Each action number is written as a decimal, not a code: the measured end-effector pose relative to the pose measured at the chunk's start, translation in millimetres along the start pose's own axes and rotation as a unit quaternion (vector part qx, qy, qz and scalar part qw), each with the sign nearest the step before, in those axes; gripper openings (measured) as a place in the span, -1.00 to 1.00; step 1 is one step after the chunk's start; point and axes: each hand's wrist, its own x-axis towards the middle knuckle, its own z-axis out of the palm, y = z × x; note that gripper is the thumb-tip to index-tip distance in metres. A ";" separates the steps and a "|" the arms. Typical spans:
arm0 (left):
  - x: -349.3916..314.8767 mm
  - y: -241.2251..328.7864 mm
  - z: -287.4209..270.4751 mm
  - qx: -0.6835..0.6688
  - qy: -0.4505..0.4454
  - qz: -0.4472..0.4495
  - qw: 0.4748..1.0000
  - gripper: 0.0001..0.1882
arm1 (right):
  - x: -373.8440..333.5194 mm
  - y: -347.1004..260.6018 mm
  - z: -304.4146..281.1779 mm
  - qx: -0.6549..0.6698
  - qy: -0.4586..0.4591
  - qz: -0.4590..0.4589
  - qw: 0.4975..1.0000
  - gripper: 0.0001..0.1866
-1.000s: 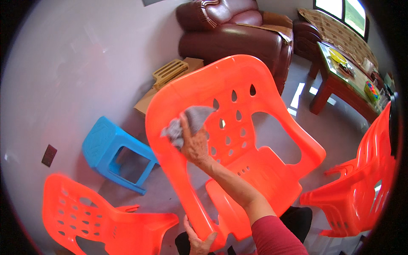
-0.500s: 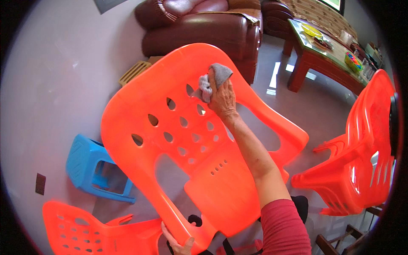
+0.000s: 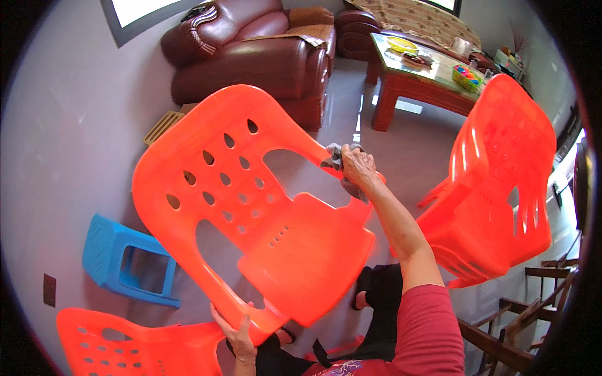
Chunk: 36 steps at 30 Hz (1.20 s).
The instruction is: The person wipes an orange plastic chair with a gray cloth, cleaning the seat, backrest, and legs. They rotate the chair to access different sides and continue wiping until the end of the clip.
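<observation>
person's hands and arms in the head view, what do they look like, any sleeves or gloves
Both the right hand and left hand are bare, without gloves. A short, plain dark-red sleeve covers the right upper arm; the right forearm is uncovered, with no watch showing. The left sleeve is out of view.

A: Which colour dominates?

B: Orange-red, seen in the glossy plastic armchair (image 3: 301,250), its backrest patterned with rows of teardrop-shaped openings, and in the stacked plastic chairs (image 3: 480,194).

A: Which hues contrast?

B: Grey marks the crumpled fabric cloth (image 3: 337,156); bright blue, the boxy plastic stool (image 3: 108,254); burgundy, the bulky padded leather sofa (image 3: 251,74).

A: Any further pattern?

B: The beige fabric couch cover (image 3: 417,20) bears a brown motif. The short fabric sleeve (image 3: 429,326) is dark red; the low rectangular wooden table (image 3: 414,86), reddish brown.
</observation>
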 end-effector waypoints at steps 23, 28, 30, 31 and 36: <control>19.9 -34.3 -43.3 0.035 0.010 0.000 0.999 -0.11 | -112.6 31.3 152.6 0.580 0.252 0.397 0.665 -0.83; 13.3 -32.2 -17.1 0.021 -0.004 -0.025 0.999 -0.10 | -157.7 33.2 224.1 0.293 0.243 0.383 0.842 -0.56; 13.9 -17.9 -29.6 0.033 0.020 -0.003 0.999 -0.09 | -167.3 -13.0 196.9 0.336 0.201 0.318 0.863 -0.51; 13.6 -16.2 -24.2 0.027 0.020 -0.003 0.999 -0.09 | -173.1 -10.2 188.2 0.283 0.201 0.271 0.898 -0.50; 8.2 -19.7 -9.2 0.015 0.004 -0.015 1.000 -0.08 | -194.0 -2.5 186.0 -0.020 0.169 0.097 0.981 -0.48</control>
